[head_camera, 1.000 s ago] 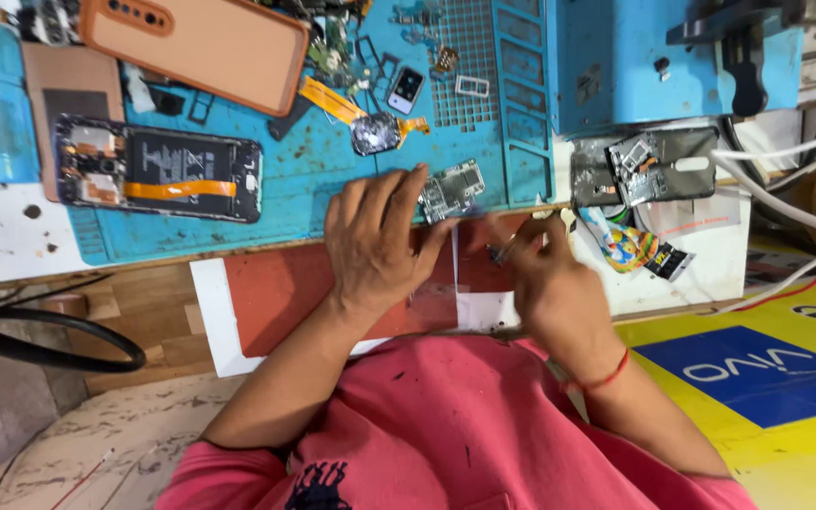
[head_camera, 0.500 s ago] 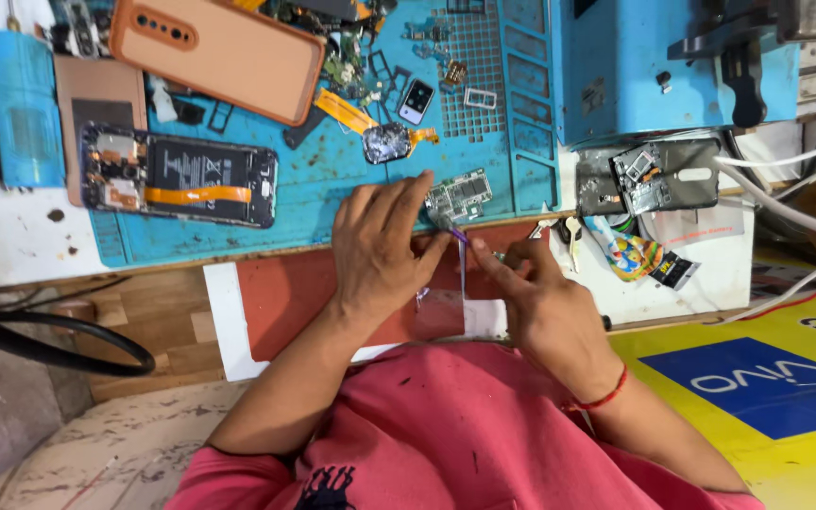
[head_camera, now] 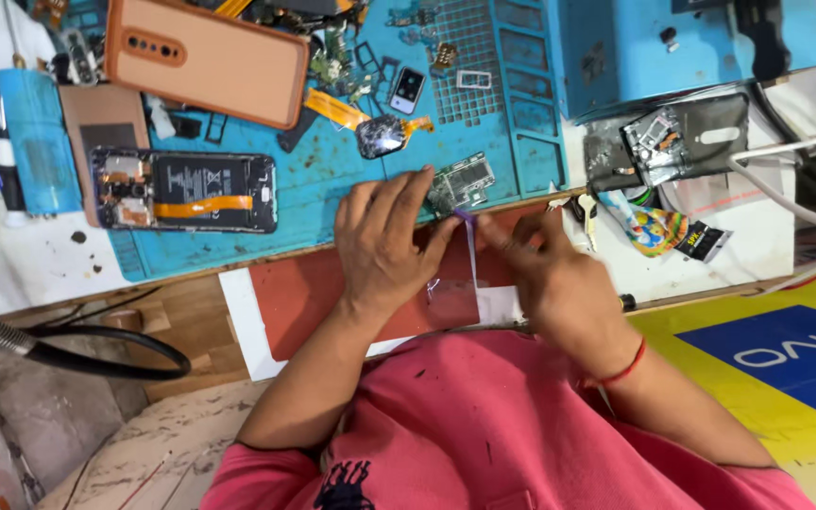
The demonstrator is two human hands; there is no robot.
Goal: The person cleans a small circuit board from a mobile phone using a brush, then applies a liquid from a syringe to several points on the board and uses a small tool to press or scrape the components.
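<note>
Saw both hands close in since a second ago. Left hand (head_camera: 384, 250) lay flat, fingers spread, pinning red sheet (head_camera: 314, 302). Right hand (head_camera: 545, 274) pinched thin clear strip (head_camera: 470, 250), upright between hands; peel looked underway. Circuit board (head_camera: 460, 182) just beyond, untouched.

Left hand (head_camera: 384, 247) pressed flat on red sheet (head_camera: 309, 297) at the edge of blue silicone work mat (head_camera: 318, 189). Right hand (head_camera: 559, 283), blurred, pinches thin clear strip with purple tab (head_camera: 469, 247). Small green circuit board (head_camera: 462, 182) just beyond fingertips. Opened black phone with orange ribbon (head_camera: 184, 192) well apart.
</note>
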